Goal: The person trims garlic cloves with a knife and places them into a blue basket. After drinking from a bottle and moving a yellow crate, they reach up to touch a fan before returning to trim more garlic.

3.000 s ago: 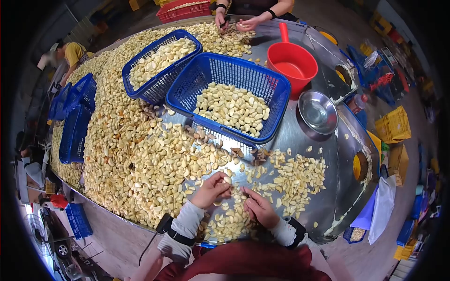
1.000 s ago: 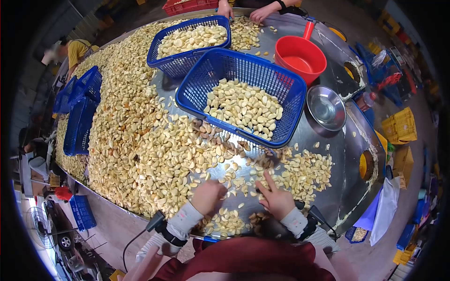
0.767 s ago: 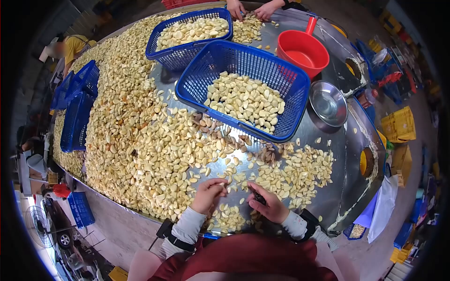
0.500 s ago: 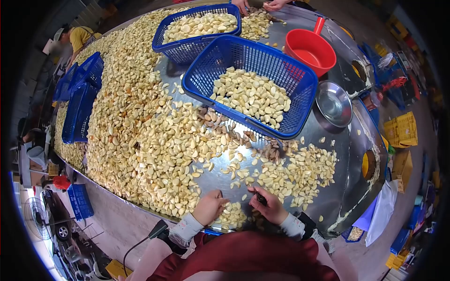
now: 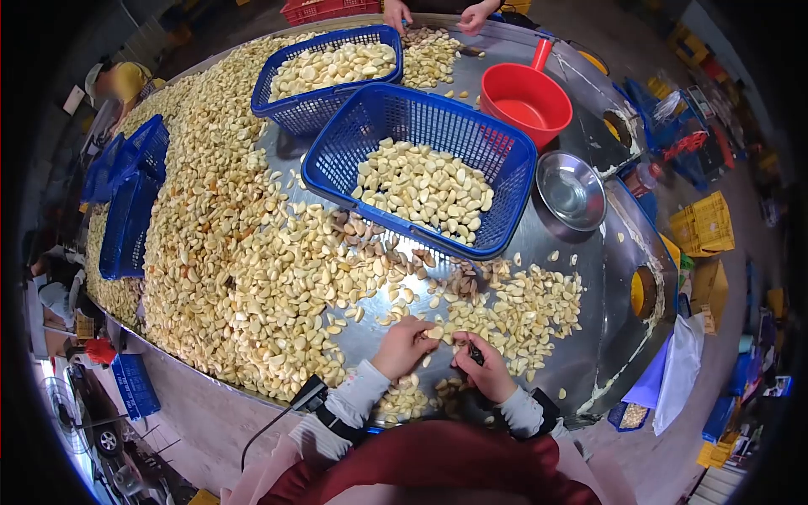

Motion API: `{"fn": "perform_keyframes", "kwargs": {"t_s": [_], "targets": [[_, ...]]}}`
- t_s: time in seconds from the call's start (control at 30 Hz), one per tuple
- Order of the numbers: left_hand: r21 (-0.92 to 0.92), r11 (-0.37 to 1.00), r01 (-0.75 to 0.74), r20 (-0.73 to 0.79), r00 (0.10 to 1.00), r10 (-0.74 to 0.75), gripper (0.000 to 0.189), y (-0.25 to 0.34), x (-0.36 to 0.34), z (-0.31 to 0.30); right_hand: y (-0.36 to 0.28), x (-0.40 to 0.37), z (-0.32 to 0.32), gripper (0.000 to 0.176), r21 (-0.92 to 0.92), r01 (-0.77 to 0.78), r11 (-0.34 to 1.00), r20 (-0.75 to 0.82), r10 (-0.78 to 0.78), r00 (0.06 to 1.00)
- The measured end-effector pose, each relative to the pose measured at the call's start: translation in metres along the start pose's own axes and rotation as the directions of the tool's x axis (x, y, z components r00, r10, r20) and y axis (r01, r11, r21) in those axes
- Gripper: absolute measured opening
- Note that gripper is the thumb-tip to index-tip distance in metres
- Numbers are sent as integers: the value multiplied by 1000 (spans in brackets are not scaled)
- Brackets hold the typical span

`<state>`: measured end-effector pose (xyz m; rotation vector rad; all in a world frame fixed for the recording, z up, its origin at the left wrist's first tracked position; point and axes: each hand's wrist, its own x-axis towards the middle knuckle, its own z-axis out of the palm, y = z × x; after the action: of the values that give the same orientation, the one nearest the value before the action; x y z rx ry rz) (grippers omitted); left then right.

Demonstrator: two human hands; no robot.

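Note:
My left hand (image 5: pixel 402 347) pinches a pale garlic clove (image 5: pixel 435 332) between thumb and fingertips. Close beside it, my right hand (image 5: pixel 488 372) is closed around a small knife with a black handle (image 5: pixel 476 354); its blade cannot be made out. Between and below my wrists lies a small pile of cloves (image 5: pixel 404 399) at the table's near edge. Ahead and to the right, more cloves (image 5: pixel 530 316) are spread on the metal table (image 5: pixel 551 404). A blue basket (image 5: pixel 337 172) partly filled with cloves stands ahead of my hands.
A large heap of cloves (image 5: pixel 227 244) covers the left of the table. Behind stand another filled blue basket (image 5: pixel 320 114), a red dipper (image 5: pixel 530 109) and a steel bowl (image 5: pixel 572 189). Another person's hands (image 5: pixel 477 17) work at the far edge. Blue baskets (image 5: pixel 130 223) stand at left.
My left hand has moved up and right, towards my right hand, and a clove now shows at its fingertips. The view has shifted, so table items appear lower and further left.

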<state>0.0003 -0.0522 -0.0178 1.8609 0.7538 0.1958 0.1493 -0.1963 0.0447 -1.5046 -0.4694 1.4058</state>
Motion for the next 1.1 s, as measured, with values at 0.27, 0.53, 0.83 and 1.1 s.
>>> {"fn": "perform_keyframes", "kwargs": {"t_s": [0.27, 0.53, 0.83, 1.1], "targets": [[512, 794, 326, -485, 873, -45, 28, 18, -11, -68, 15, 15, 11, 36, -120, 207, 971, 11, -208, 978], [394, 892, 222, -469, 883, -13, 22, -22, -19, -84, 9, 25, 28, 36, -188, 199, 962, 126, -177, 976], [-982, 8, 187, 183, 969, -167, 18, 24, -33, -66, -27, 18, 51, 55, -171, 397, 902, 303, -336, 892], [-952, 96, 290, 265, 941, -212, 19, 41, -30, -48, -16, 22, 38, 54, 246, -9, 969, 328, -74, 942]]}}
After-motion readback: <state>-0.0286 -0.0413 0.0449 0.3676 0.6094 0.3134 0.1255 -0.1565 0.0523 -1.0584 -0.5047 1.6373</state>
